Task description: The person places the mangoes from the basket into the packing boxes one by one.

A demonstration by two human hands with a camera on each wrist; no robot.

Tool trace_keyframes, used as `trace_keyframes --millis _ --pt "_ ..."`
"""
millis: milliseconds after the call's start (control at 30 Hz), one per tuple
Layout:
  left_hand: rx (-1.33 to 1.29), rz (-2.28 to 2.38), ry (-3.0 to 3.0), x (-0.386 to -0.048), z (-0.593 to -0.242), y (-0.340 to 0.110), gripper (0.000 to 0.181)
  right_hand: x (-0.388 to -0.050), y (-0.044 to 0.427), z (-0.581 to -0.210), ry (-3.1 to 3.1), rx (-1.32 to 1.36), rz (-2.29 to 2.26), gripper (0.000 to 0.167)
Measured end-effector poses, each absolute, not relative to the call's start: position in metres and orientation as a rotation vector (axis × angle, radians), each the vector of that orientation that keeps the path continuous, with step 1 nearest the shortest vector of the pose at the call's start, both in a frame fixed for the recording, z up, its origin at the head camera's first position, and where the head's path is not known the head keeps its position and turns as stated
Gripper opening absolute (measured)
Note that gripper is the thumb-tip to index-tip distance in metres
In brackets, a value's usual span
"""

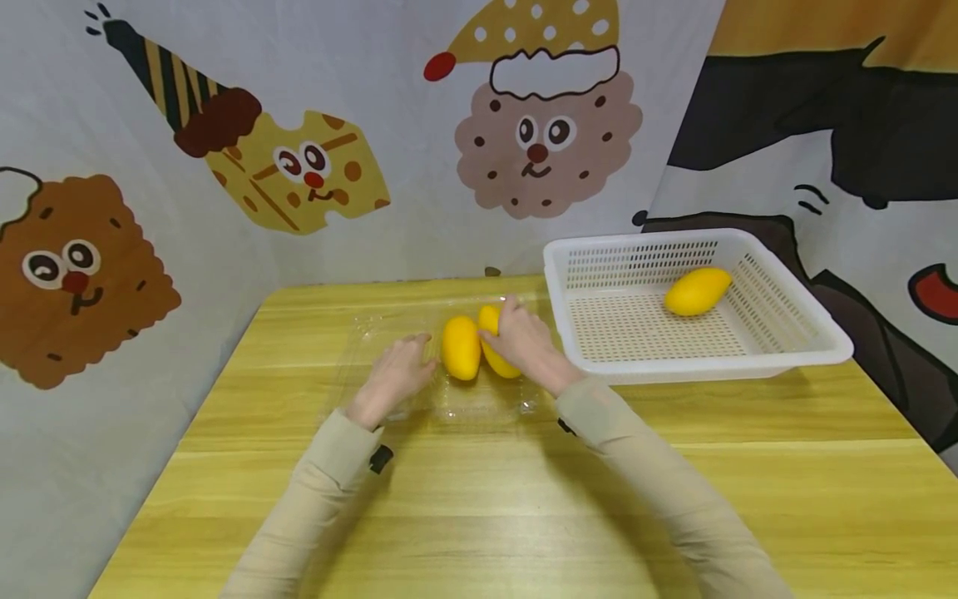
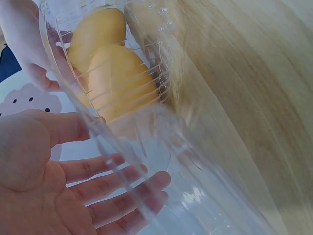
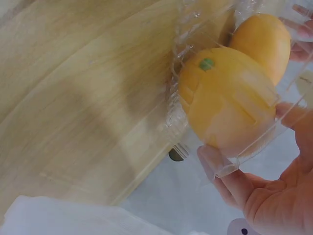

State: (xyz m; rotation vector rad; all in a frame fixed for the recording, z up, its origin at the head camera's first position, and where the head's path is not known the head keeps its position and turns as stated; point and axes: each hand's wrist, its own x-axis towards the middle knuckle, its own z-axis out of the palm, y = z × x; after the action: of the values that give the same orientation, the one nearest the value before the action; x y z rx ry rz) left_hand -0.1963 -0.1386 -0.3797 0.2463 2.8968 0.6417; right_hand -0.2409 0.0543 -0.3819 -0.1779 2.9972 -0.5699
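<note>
Two yellow mangoes sit side by side in a clear plastic box [image 1: 479,408] on the table, the left mango [image 1: 460,348] fully in sight and the right mango [image 3: 227,100] partly covered by a hand in the head view. My right hand [image 1: 520,333] grips the right mango between thumb and fingers. Close to the box's left part is my left hand [image 1: 397,374], its fingers [image 2: 117,205] spread and holding nothing. Seen through the plastic in the left wrist view, its thumb lies near the left mango. Whether that thumb touches the box wall I cannot tell.
A white perforated basket [image 1: 696,370] stands to the right of the box, with another mango [image 1: 698,291] inside. Behind the wooden table [image 1: 479,507] hangs a cloth [image 1: 419,249] printed with cartoon food.
</note>
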Motion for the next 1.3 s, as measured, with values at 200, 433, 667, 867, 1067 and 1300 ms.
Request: trace_keyframes --millis 200,433,667,867,1067,1300 --pt "0.233 0.638 2.898 -0.195 -0.378 -0.137 0.053 -0.24 0.055 -0.385 3.049 -0.238 -0.558 0.065" --pt "0.227 0.644 2.902 -0.195 -0.378 -0.137 0.054 -0.239 0.054 -0.386 3.094 -0.287 -0.506 0.064" --pt "0.225 0.658 2.889 -0.196 -0.378 -0.137 0.054 -0.238 0.058 -0.379 3.144 -0.382 -0.477 0.056" --pt "0.22 0.654 2.883 -0.195 -0.378 -0.136 0.055 -0.239 0.064 -0.369 3.162 -0.451 -0.515 0.05" --pt "0.223 0.656 2.885 -0.195 -0.378 -0.136 0.055 -0.242 0.073 -0.351 3.203 -0.491 -0.545 0.044" --pt "0.223 0.649 2.889 -0.195 -0.379 -0.136 0.054 -0.247 0.09 -0.323 3.207 -0.495 -0.645 0.038"
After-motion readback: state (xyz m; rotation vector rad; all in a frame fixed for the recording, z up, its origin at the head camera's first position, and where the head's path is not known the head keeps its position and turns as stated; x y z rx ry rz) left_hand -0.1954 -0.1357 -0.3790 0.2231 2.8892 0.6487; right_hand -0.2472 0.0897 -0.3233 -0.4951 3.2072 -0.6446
